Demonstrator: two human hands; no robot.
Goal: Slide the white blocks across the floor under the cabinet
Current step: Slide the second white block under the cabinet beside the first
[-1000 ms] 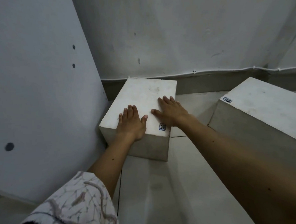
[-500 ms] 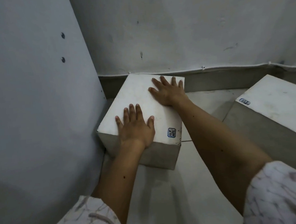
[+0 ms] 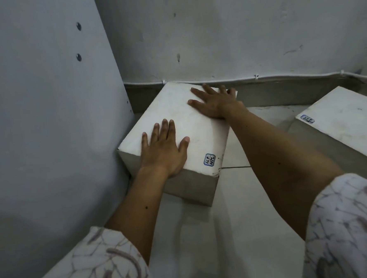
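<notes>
A white block (image 3: 191,125) with a small handwritten label (image 3: 209,159) lies on the floor in the corner. Its left side sits against a grey cabinet panel (image 3: 48,125) and its far end nearly reaches the back wall. My left hand (image 3: 164,154) lies flat on the near part of its top, fingers spread. My right hand (image 3: 216,103) rests on the far right corner, fingertips curled over the far edge. A second white block (image 3: 349,126), also labelled, lies to the right, apart from both hands.
The back wall (image 3: 236,28) carries a thin white cable (image 3: 282,76) clipped above a grey skirting. Pale floor tiles (image 3: 227,233) stretch between the two blocks and towards me. Two screw heads show on the cabinet panel.
My right hand has slid from the block's near right edge up to its far right corner. My left hand has stayed on the near top. The view has come closer.
</notes>
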